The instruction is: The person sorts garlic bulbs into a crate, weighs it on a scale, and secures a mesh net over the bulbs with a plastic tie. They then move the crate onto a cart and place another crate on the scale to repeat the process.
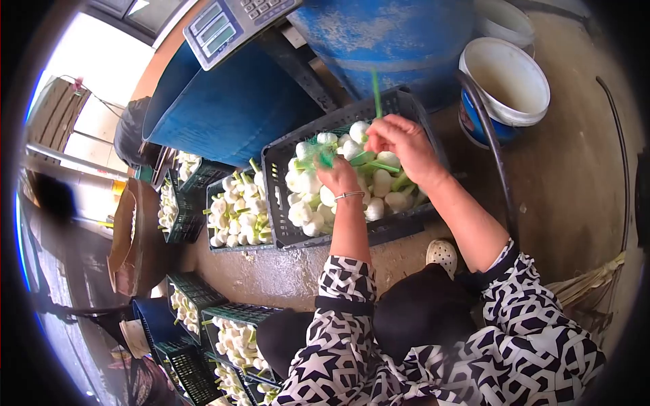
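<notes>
In front of me a black plastic crate (276, 203) is heaped with white garlic bulbs (313, 223) that have short green stems. Over its middle, my left hand (340, 180) has its fingers closed around a bunched piece of green mesh netting (317, 154). My right hand (412, 147) is just to the right, with thumb and fingers pinched together. A thin green strip (377, 91) stands upright from its fingertips. Several bulbs lie right beneath both hands.
More crates of garlic bulbs (238, 210) stand at the left and lower left. A digital scale (233, 30) sits at the top, near blue barrels (386, 34). A white bucket (508, 81) and a curved dark bar (491, 135) are on the right.
</notes>
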A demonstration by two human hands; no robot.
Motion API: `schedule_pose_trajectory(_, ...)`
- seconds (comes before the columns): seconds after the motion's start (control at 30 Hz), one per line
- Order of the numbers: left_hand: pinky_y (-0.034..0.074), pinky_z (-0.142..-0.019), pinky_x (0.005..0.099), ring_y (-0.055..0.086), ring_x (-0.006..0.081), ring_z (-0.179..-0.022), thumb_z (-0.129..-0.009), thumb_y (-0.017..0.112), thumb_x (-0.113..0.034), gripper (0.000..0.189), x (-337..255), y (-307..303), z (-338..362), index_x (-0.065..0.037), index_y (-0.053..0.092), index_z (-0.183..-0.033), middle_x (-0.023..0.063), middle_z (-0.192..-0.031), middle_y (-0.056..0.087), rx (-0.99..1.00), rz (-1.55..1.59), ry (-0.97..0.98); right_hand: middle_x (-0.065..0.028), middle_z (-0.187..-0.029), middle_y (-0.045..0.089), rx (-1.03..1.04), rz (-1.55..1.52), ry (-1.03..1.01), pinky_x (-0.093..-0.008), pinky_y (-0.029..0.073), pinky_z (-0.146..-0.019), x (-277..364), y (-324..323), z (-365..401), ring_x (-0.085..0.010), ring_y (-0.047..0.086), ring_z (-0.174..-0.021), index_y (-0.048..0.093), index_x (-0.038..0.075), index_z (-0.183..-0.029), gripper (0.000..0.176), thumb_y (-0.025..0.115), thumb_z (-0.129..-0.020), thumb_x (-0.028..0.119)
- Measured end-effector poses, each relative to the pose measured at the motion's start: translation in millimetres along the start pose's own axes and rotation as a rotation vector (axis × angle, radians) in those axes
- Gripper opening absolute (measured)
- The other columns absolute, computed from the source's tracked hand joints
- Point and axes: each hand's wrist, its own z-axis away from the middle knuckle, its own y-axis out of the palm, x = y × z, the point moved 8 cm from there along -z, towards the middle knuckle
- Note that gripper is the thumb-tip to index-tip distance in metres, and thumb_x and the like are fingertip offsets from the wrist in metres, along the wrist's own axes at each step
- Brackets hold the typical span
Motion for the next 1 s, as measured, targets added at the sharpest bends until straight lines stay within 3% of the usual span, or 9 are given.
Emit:
schedule_pose_trajectory(0.07, 0.044, -0.057, 0.0337, 0.050, 0.0177, -0.059, -0.082, 0.048, -0.003, 0.025, 33.3, -9.2, -17.3, 0.006, 0.054, -0.105, 0.0102, -0.070, 0.058, 0.005, 0.028, 0.038, -0.0005, -0.070, 0.059, 0.204, 0.369, -0.102, -0.0243, 0.045, -0.064, 11.8, 37.3, 27.5, -0.0080, 0.055, -0.068, 0.063, 0.003, -0.078, 0.020, 0.055, -0.093, 0.014)
schedule_pose_trajectory(0.13, 0.045, -0.060, 0.0393, 0.053, 0.0249, -0.061, -0.080, 0.049, -0.004, 0.022, 72.8, -13.2, -40.7, 0.006, 0.057, -0.098, 0.0153, -0.071, 0.060, 0.133, -0.567, 0.459, -0.0062, -0.061, 0.050, 0.316, 0.657, -0.291, -0.0315, 0.041, -0.055, 10.6, 64.7, 68.7, -0.0119, 0.052, -0.062, 0.050, 0.003, -0.068, 0.027, 0.060, -0.090, 0.016)
schedule_pose_trajectory(0.2, 0.045, -0.063, 0.0440, 0.056, 0.0337, -0.064, -0.079, 0.050, -0.006, 0.019, 1.6, -2.6, -12.6, 0.007, 0.059, -0.090, 0.0216, -0.073, 0.062, 0.029, -0.571, 0.370, -0.0109, -0.063, 0.051, 0.286, 0.805, -0.503, -0.0394, 0.042, -0.057, 13.7, 69.7, 95.9, -0.0292, 0.054, -0.062, 0.050, 0.005, -0.065, 0.023, 0.062, -0.083, 0.013)
schedule_pose_trajectory(0.53, 0.047, -0.074, 0.0475, 0.056, 0.0476, -0.077, -0.080, 0.056, -0.016, 0.028, 51.0, 5.5, -72.1, 0.012, 0.058, -0.087, 0.0288, -0.076, 0.061, 0.256, -0.743, 0.285, -0.0042, -0.076, 0.054, 0.623, 1.224, -0.864, -0.0346, 0.046, -0.063, -55.0, 105.6, 147.8, -0.0216, 0.055, -0.077, 0.056, 0.008, -0.074, 0.008, 0.056, -0.072, 0.017)
schedule_pose_trajectory(0.6, 0.046, -0.058, 0.0412, 0.056, 0.0356, -0.061, -0.084, 0.056, -0.015, 0.023, 57.9, 7.4, -70.8, 0.008, 0.058, -0.087, 0.0190, -0.066, 0.059, 0.359, -0.761, 0.296, -0.0042, -0.079, 0.055, 0.423, 1.118, -0.878, -0.0342, 0.046, -0.064, -36.9, 110.0, 136.5, -0.0219, 0.054, -0.077, 0.056, 0.008, -0.076, 0.010, 0.056, -0.072, 0.017)
schedule_pose_trajectory(0.67, 0.035, -0.049, 0.0271, 0.046, 0.0112, -0.050, -0.090, 0.052, -0.018, 0.023, 14.4, 9.0, -25.2, 0.001, 0.064, -0.092, 0.0018, -0.057, 0.053, 0.315, -0.176, -0.166, -0.0045, -0.077, 0.055, 0.472, 1.132, -0.834, -0.0341, 0.047, -0.064, -39.6, 96.7, 135.9, -0.0220, 0.054, -0.074, 0.056, 0.008, -0.075, 0.008, 0.058, -0.073, 0.016)
schedule_pose_trajectory(0.73, 0.033, -0.049, 0.0252, 0.044, 0.0099, -0.050, -0.092, 0.051, -0.020, 0.024, 22.2, 6.3, -23.1, 0.000, 0.064, -0.092, 0.0016, -0.056, 0.052, 0.311, -0.138, -0.157, -0.0043, -0.074, 0.056, 0.370, 0.911, -0.638, -0.0356, 0.049, -0.065, -20.7, 69.1, 126.7, -0.0223, 0.057, -0.076, 0.056, 0.009, -0.072, 0.010, 0.059, -0.076, 0.018)
schedule_pose_trajectory(0.93, 0.033, -0.048, 0.0248, 0.044, 0.0095, -0.049, -0.094, 0.051, -0.023, 0.027, 10.0, 13.8, -30.6, 0.000, 0.063, -0.092, 0.0013, -0.055, 0.052, 0.422, -0.286, -0.068, -0.0039, -0.076, 0.060, 0.562, 1.126, -0.952, -0.0382, 0.047, -0.073, -52.2, 125.2, 145.6, -0.0211, 0.059, -0.078, 0.057, 0.009, -0.074, 0.011, 0.061, -0.072, 0.020)
schedule_pose_trajectory(1.0, 0.035, -0.049, 0.0252, 0.046, 0.0106, -0.051, -0.094, 0.053, -0.025, 0.027, -0.9, 13.7, -30.9, 0.001, 0.063, -0.093, 0.0022, -0.058, 0.052, 0.446, -0.318, -0.091, -0.0025, -0.069, 0.055, 0.519, 0.938, -0.746, -0.0367, 0.046, -0.067, -36.1, 116.6, 135.6, -0.0222, 0.056, -0.070, 0.057, 0.009, -0.073, 0.011, 0.061, -0.075, 0.019)
